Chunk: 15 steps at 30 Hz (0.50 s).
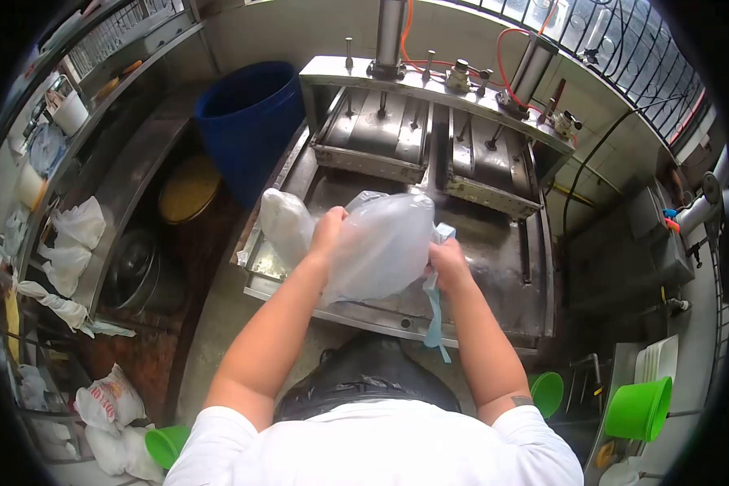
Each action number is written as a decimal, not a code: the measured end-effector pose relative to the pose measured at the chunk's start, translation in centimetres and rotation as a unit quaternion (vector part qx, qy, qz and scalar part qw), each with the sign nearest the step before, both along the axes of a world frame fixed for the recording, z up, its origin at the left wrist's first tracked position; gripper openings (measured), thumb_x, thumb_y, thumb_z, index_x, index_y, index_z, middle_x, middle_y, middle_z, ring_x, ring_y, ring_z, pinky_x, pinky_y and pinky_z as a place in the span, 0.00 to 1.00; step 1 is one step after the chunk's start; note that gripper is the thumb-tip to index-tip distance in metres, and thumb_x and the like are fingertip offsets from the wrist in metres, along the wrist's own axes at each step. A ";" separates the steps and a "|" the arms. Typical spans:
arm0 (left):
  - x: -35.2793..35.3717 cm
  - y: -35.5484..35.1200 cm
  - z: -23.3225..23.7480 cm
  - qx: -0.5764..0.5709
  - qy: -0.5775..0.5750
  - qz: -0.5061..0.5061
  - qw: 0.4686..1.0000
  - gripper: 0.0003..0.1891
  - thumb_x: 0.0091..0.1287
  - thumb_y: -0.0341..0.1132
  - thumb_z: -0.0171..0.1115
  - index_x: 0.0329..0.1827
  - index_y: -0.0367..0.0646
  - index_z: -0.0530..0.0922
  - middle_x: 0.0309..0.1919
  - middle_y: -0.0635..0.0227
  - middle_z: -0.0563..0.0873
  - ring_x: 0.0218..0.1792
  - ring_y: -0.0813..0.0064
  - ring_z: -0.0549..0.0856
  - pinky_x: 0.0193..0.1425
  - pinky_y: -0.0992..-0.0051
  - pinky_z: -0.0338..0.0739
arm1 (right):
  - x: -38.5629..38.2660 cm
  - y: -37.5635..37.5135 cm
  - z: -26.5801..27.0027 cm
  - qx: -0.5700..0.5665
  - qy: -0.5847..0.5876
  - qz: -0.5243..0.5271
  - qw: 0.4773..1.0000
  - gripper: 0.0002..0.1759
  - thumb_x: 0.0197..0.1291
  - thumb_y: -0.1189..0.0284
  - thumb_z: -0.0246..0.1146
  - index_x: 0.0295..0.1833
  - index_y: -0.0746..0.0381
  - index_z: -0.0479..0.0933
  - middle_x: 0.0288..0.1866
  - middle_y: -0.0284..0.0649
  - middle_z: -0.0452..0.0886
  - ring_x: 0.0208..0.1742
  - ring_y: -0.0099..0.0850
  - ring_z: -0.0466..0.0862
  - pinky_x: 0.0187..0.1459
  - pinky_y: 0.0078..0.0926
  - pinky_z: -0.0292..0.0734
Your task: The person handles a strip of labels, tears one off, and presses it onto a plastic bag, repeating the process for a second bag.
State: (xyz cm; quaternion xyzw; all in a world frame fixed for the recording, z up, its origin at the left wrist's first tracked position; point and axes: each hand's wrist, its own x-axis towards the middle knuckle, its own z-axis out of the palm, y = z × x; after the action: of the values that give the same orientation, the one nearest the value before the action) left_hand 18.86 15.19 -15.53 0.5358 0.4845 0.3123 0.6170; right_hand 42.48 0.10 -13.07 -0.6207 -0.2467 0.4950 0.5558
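Note:
A translucent plastic bag (385, 247), puffed out, spans the space between my hands above the metal press table (494, 267). My left hand (327, 233) is closed on the bag's left side, where a whitish part of plastic (286, 220) bulges out beyond the fingers. My right hand (447, 261) is closed at the bag's right edge, gripping a light blue strip (435, 320) that dangles over the table's front edge. What the bag contains, if anything, cannot be made out through the plastic.
Behind the bag stand two press boxes (373, 142) under upright cylinders (389, 36). A blue barrel (247, 121) is at the back left, beside a shelf with bags (73, 235). Green buckets (640, 407) and a sink (656, 235) are on the right.

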 end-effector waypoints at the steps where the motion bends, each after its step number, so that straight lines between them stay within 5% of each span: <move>1: -0.2 -0.4 2.0 0.064 0.034 -0.018 0.997 0.13 0.62 0.37 0.71 0.42 0.39 0.80 0.38 0.59 0.89 0.38 0.66 0.86 0.47 0.66 0.81 | 0.4 0.2 0.2 0.045 -0.023 -0.007 0.999 0.12 0.65 0.67 0.72 0.31 0.62 0.82 0.25 0.34 0.82 0.20 0.23 0.75 0.22 0.26 0.68; 5: -0.5 -5.5 13.6 0.171 0.167 -0.096 0.966 0.12 0.66 0.36 0.68 0.50 0.43 0.84 0.43 0.62 0.90 0.42 0.71 0.87 0.46 0.67 0.82 | 0.3 1.6 2.9 0.122 -0.060 -0.022 0.990 0.10 0.67 0.66 0.72 0.39 0.61 0.82 0.28 0.30 0.81 0.24 0.21 0.76 0.24 0.26 0.68; 6: 0.0 -1.4 3.8 0.584 0.244 -0.120 0.765 0.14 0.72 0.38 0.62 0.57 0.45 0.84 0.45 0.66 0.89 0.43 0.72 0.87 0.44 0.68 0.83 | 0.3 1.9 2.3 0.124 -0.061 -0.025 0.990 0.10 0.67 0.66 0.72 0.39 0.61 0.82 0.28 0.30 0.81 0.24 0.21 0.76 0.24 0.26 0.68; 8: 0.1 -2.2 5.2 0.415 0.219 -0.140 0.872 0.14 0.72 0.38 0.63 0.56 0.45 0.84 0.45 0.67 0.89 0.43 0.72 0.87 0.43 0.68 0.83 | 0.5 3.1 0.1 0.000 -0.095 0.016 0.995 0.09 0.65 0.68 0.71 0.39 0.62 0.83 0.28 0.31 0.80 0.23 0.22 0.76 0.24 0.27 0.66; 11: 1.0 -1.9 3.2 0.283 0.198 -0.121 0.931 0.13 0.72 0.39 0.64 0.55 0.46 0.83 0.45 0.68 0.89 0.43 0.72 0.87 0.42 0.68 0.84 | -0.3 2.5 -2.2 -0.091 -0.118 0.014 0.989 0.09 0.62 0.65 0.72 0.34 0.58 0.82 0.25 0.31 0.79 0.23 0.23 0.76 0.24 0.26 0.65; 15: 1.3 -0.2 -1.9 0.030 0.151 -0.065 0.986 0.13 0.72 0.40 0.66 0.55 0.46 0.82 0.45 0.69 0.88 0.42 0.71 0.88 0.40 0.67 0.84 | -0.7 1.4 -4.0 -0.073 -0.081 0.022 0.994 0.09 0.62 0.65 0.71 0.35 0.59 0.82 0.26 0.31 0.79 0.23 0.24 0.75 0.25 0.28 0.67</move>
State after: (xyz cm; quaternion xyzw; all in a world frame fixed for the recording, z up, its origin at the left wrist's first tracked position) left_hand 20.15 14.97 -17.43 0.6254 0.5265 0.2013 0.5396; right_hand 41.79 1.45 -17.07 -0.6923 -0.2681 0.4718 0.4756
